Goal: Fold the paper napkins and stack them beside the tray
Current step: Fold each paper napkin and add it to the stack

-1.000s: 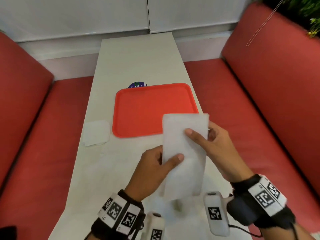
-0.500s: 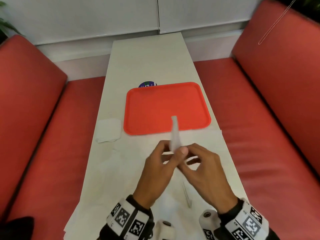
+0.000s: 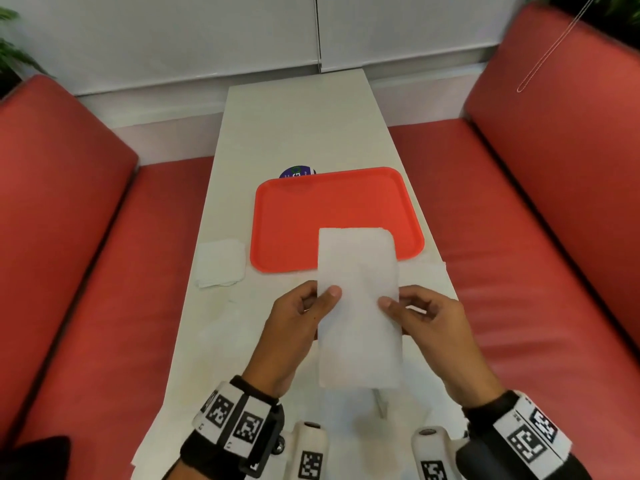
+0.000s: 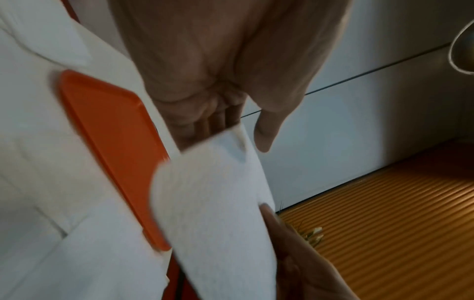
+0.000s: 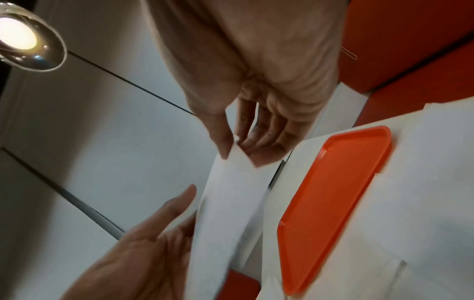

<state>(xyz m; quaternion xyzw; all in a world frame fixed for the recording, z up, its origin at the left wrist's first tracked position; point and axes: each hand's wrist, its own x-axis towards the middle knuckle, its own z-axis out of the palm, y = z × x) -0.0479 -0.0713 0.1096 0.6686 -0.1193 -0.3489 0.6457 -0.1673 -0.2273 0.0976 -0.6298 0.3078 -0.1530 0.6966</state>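
the left hand point(image 3: 298, 320) and right hand point(image 3: 424, 315) are each pinching a side edge of a half-folded napkin point(image 3: 358, 306), lifting it over the near edge of the tray point(image 3: 294, 216); a small folded stack point(image 3: 220, 263) is lying just left of the tray; unfolded napkins point(image 3: 429, 275) are waiting on the tabletop point(image 3: 301, 133) nearer than the tray, so much seems left.

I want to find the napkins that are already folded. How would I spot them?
Find the long white table between the red benches, then the orange tray on it. Just off the tray's left edge lies a small squarish pile of folded napkins. It rests flat and untouched, unlike the long napkin that both hands hold up.
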